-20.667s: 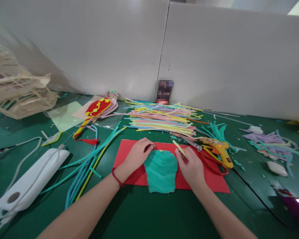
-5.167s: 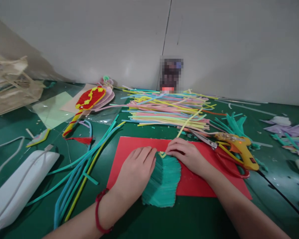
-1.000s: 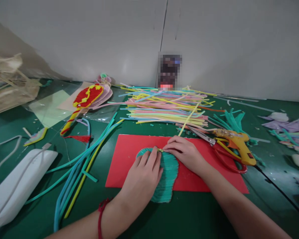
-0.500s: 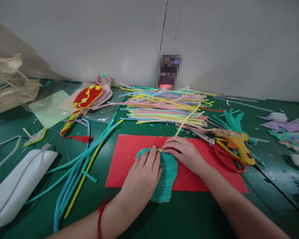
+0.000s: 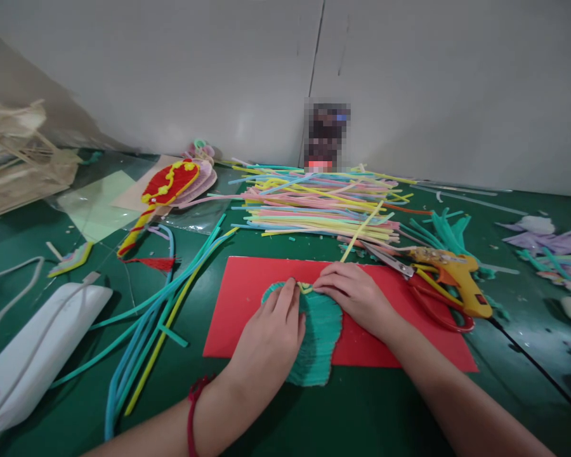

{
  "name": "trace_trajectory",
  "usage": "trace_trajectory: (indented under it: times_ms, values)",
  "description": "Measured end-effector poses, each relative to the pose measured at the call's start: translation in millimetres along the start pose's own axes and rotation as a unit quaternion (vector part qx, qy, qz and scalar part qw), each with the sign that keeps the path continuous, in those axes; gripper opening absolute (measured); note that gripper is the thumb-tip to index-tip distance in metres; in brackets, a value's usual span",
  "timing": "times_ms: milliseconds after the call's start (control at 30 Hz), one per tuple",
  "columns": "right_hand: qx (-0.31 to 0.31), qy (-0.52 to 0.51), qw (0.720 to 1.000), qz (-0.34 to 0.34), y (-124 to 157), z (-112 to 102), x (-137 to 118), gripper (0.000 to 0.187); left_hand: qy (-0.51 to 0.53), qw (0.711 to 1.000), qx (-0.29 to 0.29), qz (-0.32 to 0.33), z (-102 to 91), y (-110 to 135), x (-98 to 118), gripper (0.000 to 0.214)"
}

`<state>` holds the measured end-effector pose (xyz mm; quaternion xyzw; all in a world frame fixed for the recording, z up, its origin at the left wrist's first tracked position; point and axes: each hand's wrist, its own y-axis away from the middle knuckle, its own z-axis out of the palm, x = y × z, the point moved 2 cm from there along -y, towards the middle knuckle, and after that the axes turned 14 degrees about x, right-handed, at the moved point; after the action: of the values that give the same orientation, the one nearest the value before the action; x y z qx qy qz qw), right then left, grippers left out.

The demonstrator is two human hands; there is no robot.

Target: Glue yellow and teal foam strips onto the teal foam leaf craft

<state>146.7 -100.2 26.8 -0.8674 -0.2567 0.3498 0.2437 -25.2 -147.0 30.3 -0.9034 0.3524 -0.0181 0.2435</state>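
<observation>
A ribbed teal panel (image 5: 320,339), apparently made of fuzzy pipe cleaners laid side by side, rests over a red sheet (image 5: 375,343) and past its near edge. My left hand (image 5: 272,333) presses down on the panel's left part, fingers close together, hiding some of it. At the panel's top edge, a pale yellow pipe cleaner (image 5: 361,231) makes a small bent zigzag beside my left fingertips. My right hand (image 5: 354,292) pinches this pipe cleaner just right of the bends, and its long free end sticks up and away behind the fingers.
Scissors (image 5: 438,308) and a yellow glue gun (image 5: 471,289) lie to the right. Many coloured pipe cleaners (image 5: 314,197) are piled behind. Leftward are blue and yellow stems (image 5: 159,330), a red fan-shaped ornament (image 5: 169,184) and a white power strip (image 5: 42,355). A blurred device (image 5: 327,136) leans on the wall.
My right fingers have shifted slightly right along the yellow pipe cleaner, and more of its zigzag shows between the hands. The left fingers have drawn closer together. The view has shifted a little.
</observation>
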Motion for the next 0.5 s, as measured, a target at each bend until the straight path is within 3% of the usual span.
trace_trajectory:
  times_ms: [133,333,500]
  values:
    - [-0.016,0.008,1.0,0.016,-0.4,1.0,1.4,0.027,-0.003,0.999,0.032,-0.04,-1.8,-1.5,-0.4,0.036]
    - [-0.028,-0.002,0.999,0.033,-0.5,1.5,3.7,0.025,-0.012,1.0,0.004,0.02,-2.4,-0.9,1.6,0.034]
    - [-0.029,-0.008,0.999,0.035,-0.4,1.8,3.2,0.026,0.001,0.999,0.023,-0.033,-2.5,-5.4,-2.4,0.036]
